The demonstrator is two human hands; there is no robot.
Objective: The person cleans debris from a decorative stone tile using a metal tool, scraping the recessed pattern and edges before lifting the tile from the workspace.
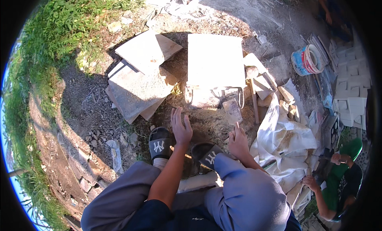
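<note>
I see my left hand [181,127] spread open, holding nothing; my right hand [238,141] loosely curled, empty; a blue-and-white bucket [306,60] lies tipped, contents unclear.

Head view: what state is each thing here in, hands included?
Left hand: open, fingers spread, empty, held above the ground.
Right hand: loosely curled, holding nothing that shows.
Big pale slab: lying flat, sunlit, whole.
Grey slabs: stacked crooked, overlapping.
Trowel: lying on the dirt, unheld.
Bucket: tipped on its side.
White sack: crumpled, lying open.
Slippers: worn on both feet.
</note>
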